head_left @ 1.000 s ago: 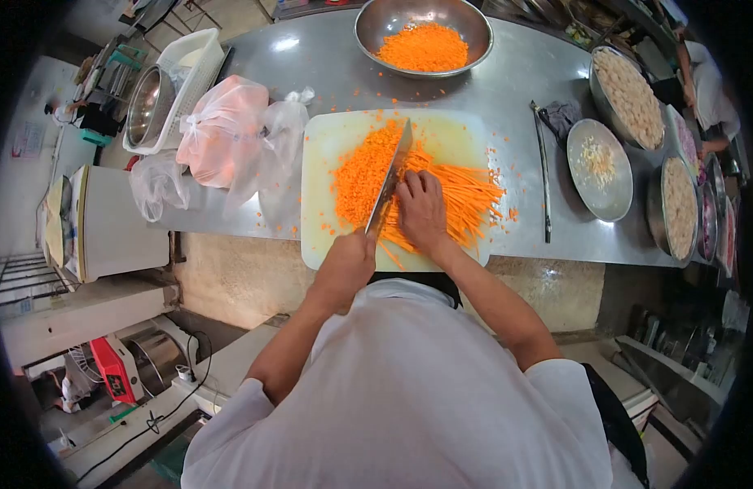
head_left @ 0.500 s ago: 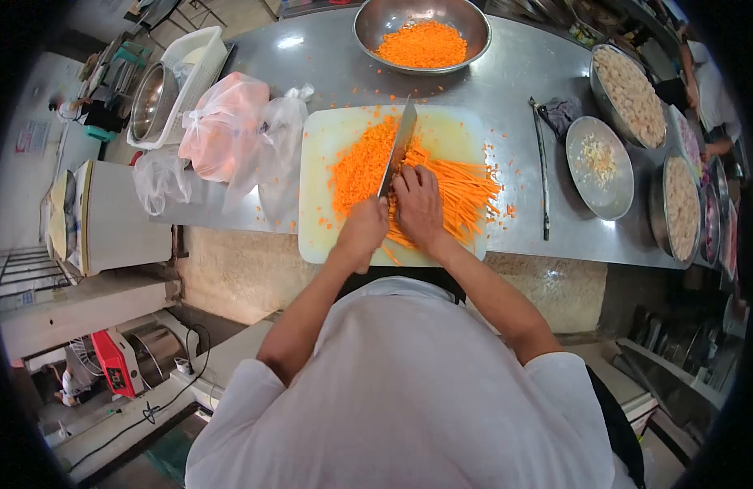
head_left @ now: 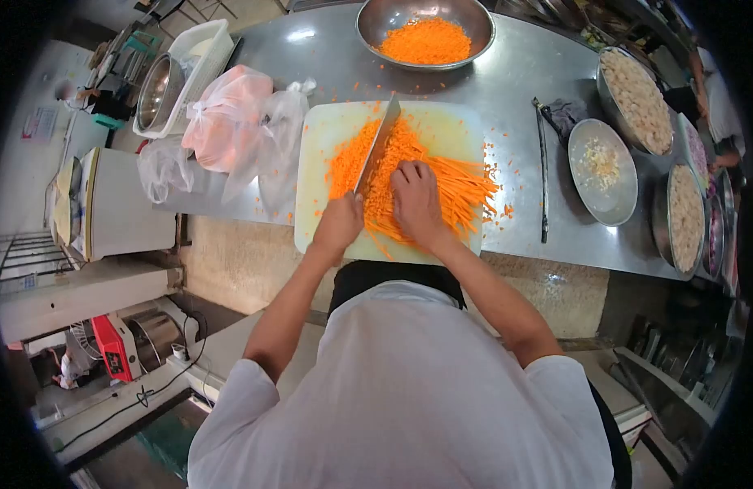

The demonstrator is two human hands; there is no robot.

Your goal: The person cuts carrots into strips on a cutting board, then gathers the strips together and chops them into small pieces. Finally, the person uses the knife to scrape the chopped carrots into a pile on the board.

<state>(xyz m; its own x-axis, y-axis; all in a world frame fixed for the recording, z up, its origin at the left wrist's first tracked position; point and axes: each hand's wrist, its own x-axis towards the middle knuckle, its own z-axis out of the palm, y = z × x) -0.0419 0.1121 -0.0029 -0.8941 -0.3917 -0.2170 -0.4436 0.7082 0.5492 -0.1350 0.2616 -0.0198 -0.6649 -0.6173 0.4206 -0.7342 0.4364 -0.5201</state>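
My left hand [head_left: 340, 222] grips the handle of a cleaver [head_left: 375, 151], whose blade rests on a pale cutting board [head_left: 323, 130] between a pile of diced carrot [head_left: 344, 167] and a bundle of carrot strips [head_left: 466, 187]. My right hand [head_left: 416, 204] presses flat on the strips just right of the blade, with its fingers curled towards the blade. Small carrot bits lie scattered on the board and on the steel table [head_left: 507, 73].
A steel bowl [head_left: 484, 24] of diced carrot stands beyond the board. Tied plastic bags [head_left: 226, 118] and a white basket [head_left: 201, 49] holding a steel bowl lie to the left. To the right are a long steel rod [head_left: 543, 171], a cloth and several filled steel bowls [head_left: 602, 167]. Another person [head_left: 719, 106] works far right.
The cleaver and my left hand have shifted a little to the left and the blade now leans more to the left. My right hand stays pressed on the strips.
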